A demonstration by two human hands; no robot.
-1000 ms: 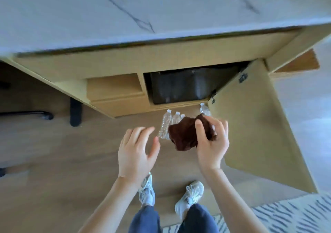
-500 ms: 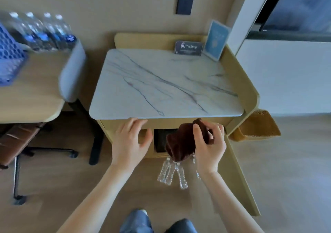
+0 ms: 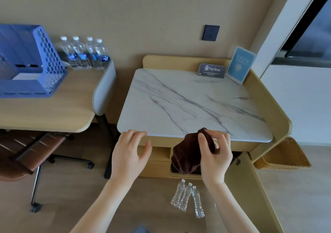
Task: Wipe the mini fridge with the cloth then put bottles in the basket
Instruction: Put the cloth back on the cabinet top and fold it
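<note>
Head view: the right hand (image 3: 215, 159) pinches a brown cloth (image 3: 188, 155) between thumb and curled fingers, in front of the marble worktop's (image 3: 188, 103) front edge. The cloth hangs over the dark mini fridge (image 3: 174, 168) opening beneath. The left hand (image 3: 129, 153), fingers relaxed and slightly spread, holds nothing near the front left corner. Three clear bottles (image 3: 186, 197) are grouped on the floor below. A blue basket (image 3: 44, 53) sits on the wooden worktop (image 3: 53, 114) at left, with four blue-labelled bottles (image 3: 86, 53) at its back right corner.

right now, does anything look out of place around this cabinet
Three water bottles sit on the floor in front of the cabinet, whose door hangs open. That looks odd, since the other bottles stand on the desk.
</note>
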